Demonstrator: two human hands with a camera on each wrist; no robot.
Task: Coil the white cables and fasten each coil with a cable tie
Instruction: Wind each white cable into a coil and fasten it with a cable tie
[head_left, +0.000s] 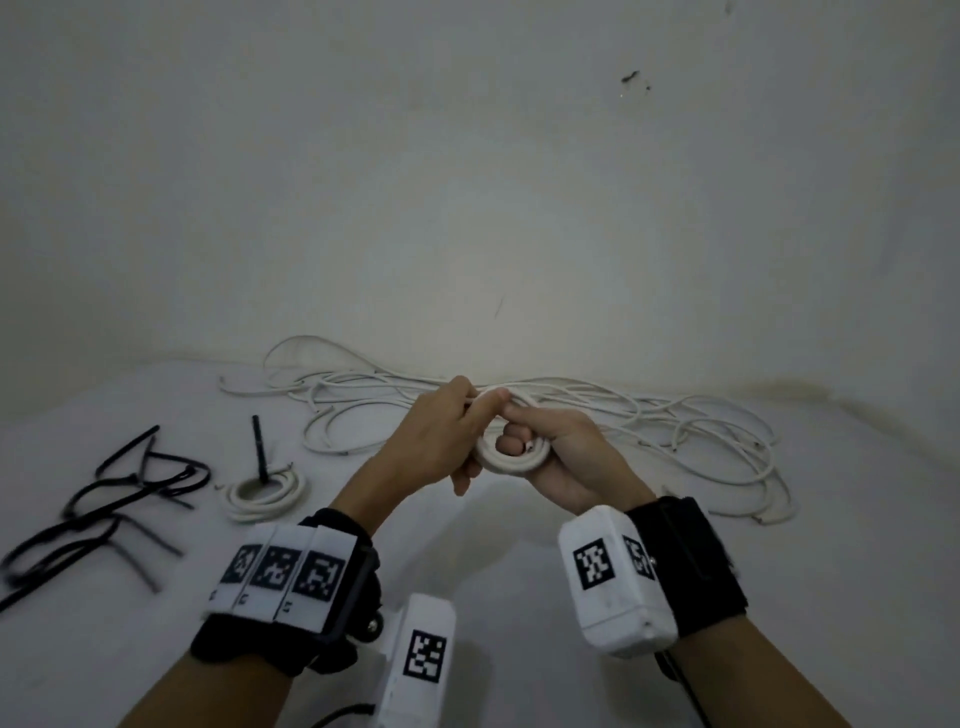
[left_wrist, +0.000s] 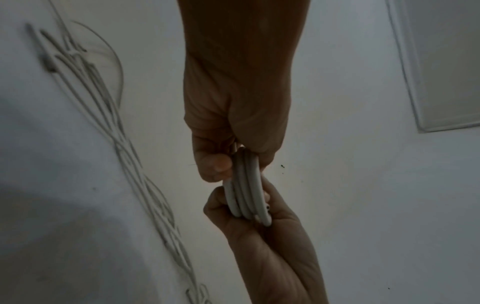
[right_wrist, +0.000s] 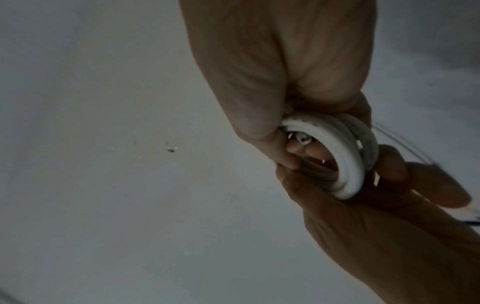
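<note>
Loose ties: black cable ties (head_left: 104, 499) lie scattered at far left on the white surface (head_left: 519, 597), unused.
Finished coil: one tied coil (head_left: 266, 493) rests right of them, a black tie tail standing up from it; judged complete.
Left hand: the left hand (head_left: 441, 441) is curled round the left side of the coil in hand (head_left: 511, 457), fingers closed on its turns.
Coil in hand: small, tight, held off the surface between both hands; a cut end shows; no tie on it yet.
Right hand: the right hand (head_left: 561, 457) grips the coil's right side, fingers through the ring.
Remaining: loose cables (head_left: 649, 431) lie behind, uncoiled; most work outstanding.
</note>
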